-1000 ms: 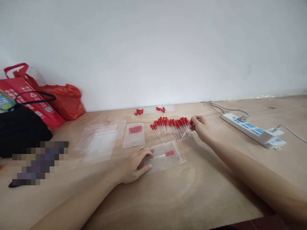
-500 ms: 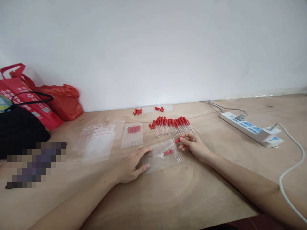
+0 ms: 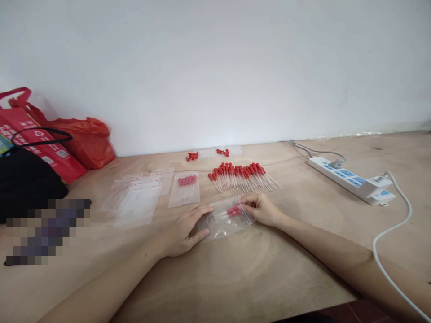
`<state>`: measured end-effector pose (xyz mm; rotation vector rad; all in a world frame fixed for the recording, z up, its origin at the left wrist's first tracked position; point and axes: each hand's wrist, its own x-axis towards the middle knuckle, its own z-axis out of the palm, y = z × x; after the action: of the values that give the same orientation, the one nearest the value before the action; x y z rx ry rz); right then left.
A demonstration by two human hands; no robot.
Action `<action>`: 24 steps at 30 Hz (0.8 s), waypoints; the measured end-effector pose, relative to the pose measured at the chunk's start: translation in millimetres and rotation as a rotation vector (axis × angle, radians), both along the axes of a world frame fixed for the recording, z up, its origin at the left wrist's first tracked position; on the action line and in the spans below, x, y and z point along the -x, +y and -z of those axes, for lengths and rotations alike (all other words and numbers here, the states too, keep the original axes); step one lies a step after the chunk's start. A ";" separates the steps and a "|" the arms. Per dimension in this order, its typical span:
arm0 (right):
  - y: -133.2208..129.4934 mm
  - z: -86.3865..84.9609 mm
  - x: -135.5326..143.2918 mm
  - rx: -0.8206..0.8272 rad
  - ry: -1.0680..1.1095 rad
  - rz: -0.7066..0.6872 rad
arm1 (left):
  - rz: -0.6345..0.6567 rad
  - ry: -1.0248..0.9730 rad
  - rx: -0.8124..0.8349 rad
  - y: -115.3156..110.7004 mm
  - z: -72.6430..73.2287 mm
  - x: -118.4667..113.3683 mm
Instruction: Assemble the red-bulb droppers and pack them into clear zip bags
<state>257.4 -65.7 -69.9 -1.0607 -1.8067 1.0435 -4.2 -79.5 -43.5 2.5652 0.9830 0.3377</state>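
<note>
Flat, the left hand (image 3: pixel 183 231) pins the bag (image 3: pixel 224 219); the right hand (image 3: pixel 264 209) pinches its mouth.

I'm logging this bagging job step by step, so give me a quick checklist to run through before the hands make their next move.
1. Clear zip bag with red seal strip lies flat on the wooden table: ok.
2. Left hand presses the bag's closed end: ok.
3. Right hand is at the bag's mouth: ok.
4. Red-bulbed clear droppers in the bag: two red bulbs show; whether fully inside, cannot tell.
5. Row of loose red-bulbed droppers sits just behind the bag, apart from both hands: ok.
6. White power cord curls by the right forearm; touching or not, cannot tell.
</note>
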 end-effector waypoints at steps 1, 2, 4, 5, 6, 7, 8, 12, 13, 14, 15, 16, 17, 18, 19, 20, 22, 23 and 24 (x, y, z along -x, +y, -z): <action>-0.5 -1.5 -0.5 -0.008 -0.006 -0.046 | 0.005 0.004 -0.007 0.2 -0.3 -0.1; -0.7 -2.5 -1.3 0.006 -0.001 -0.078 | 0.016 0.009 -0.012 0.4 -0.5 -0.1; -0.2 -2.9 -3.2 0.081 0.033 -0.069 | 0.040 0.020 -0.022 0.9 -0.6 -0.1; 0.5 -2.8 -4.1 0.128 0.053 -0.035 | 0.050 0.026 -0.027 1.2 -0.3 -0.1; 1.4 -2.8 -4.9 0.174 0.068 0.002 | 0.057 0.033 -0.032 1.5 0.1 0.0; 2.3 -3.1 -5.3 0.214 0.076 0.032 | 0.061 0.040 -0.038 1.8 0.6 0.1; 3.0 -3.9 -5.4 0.247 0.082 0.045 | 0.063 0.046 -0.045 2.0 1.3 0.3; 4.2 -9.8 -3.8 0.373 0.150 -0.014 | 0.065 0.042 -0.057 2.6 3.1 0.8; 4.3 -10.8 -3.3 0.401 0.169 -0.024 | 0.065 0.037 -0.057 2.8 3.4 1.0; 4.6 -11.3 -2.9 0.423 0.182 -0.029 | 0.064 0.032 -0.057 2.9 3.6 1.1; 5.0 -11.2 -2.8 0.442 0.191 -0.030 | 0.064 0.029 -0.055 3.0 3.8 1.3; 5.6 -10.6 -2.8 0.459 0.202 -0.029 | 0.063 0.029 -0.052 3.1 4.0 1.5; 6.3 -9.6 -3.0 0.471 0.216 -0.025 | 0.059 0.029 -0.049 3.2 4.3 1.6; 7.1 -8.4 -3.3 0.479 0.231 -0.018 | 0.054 0.029 -0.047 3.2 4.4 1.7; 7.9 -7.1 -3.7 0.487 0.248 -0.013 | 0.050 0.029 -0.046 3.2 4.5 1.7; 8.6 -5.9 -4.2 0.496 0.263 -0.013 | 0.048 0.032 -0.044 3.2 4.4 1.6; 10.0 -4.0 -5.1 0.507 0.278 -0.020 | 0.051 0.035 -0.044 3.3 3.9 1.2; 10.6 -3.4 -5.6 0.507 0.279 -0.025 | 0.057 0.036 -0.046 3.4 3.6 0.9; 11.2 -2.8 -5.9 0.503 0.278 -0.029 | 0.061 0.039 -0.048 3.5 3.2 0.6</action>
<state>263.3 -54.5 -67.1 -1.1085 -1.3712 1.6300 -4.8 -76.0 -46.7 2.6483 0.9186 0.2986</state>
